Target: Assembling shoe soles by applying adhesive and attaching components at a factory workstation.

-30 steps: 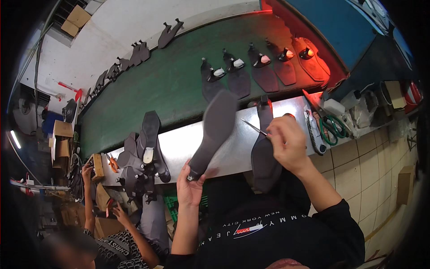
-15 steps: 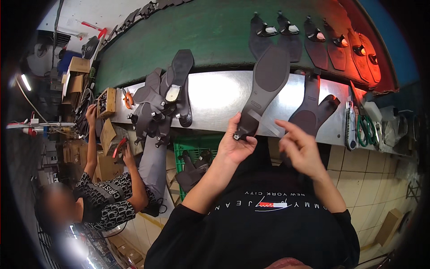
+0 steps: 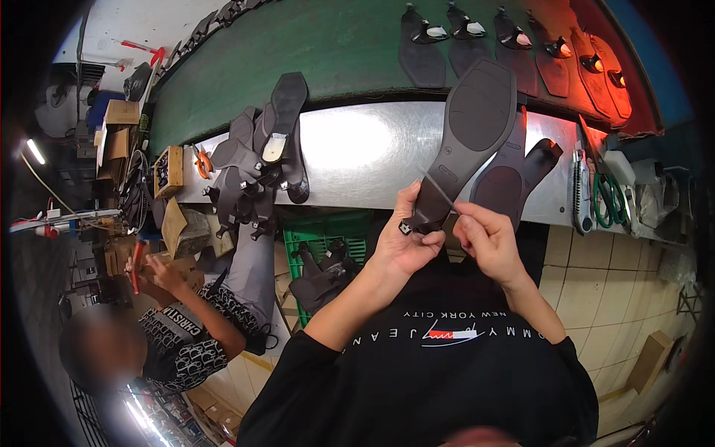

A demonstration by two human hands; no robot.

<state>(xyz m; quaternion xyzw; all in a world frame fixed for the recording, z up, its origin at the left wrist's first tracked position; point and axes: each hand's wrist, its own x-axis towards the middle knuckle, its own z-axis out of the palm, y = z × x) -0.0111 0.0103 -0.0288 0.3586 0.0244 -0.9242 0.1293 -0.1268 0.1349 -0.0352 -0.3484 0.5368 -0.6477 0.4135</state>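
Metal desk [image 3: 357, 156], backed by a green belt [image 3: 342, 59], above a tiled floor [image 3: 596, 283]. Over the desk's front edge, the left hand [image 3: 406, 247] clamps a dark sole [image 3: 477, 119], which hides part of the back edge; the right hand [image 3: 488, 242] pinches a thin tool [image 3: 438, 188]. Left end: pile of soles [image 3: 238, 156]; right end: green-handled scissors [image 3: 608, 205].

Shoe workshop, by the look of it: sole in hand [image 3: 480, 112]; row of heeled soles [image 3: 423, 59] on long green bed [image 3: 342, 56], red-lit end; metal tabletop [image 3: 357, 145] with cutter [image 3: 582, 195], scissors [image 3: 611, 203]; co-worker [image 3: 179, 335] alongside.
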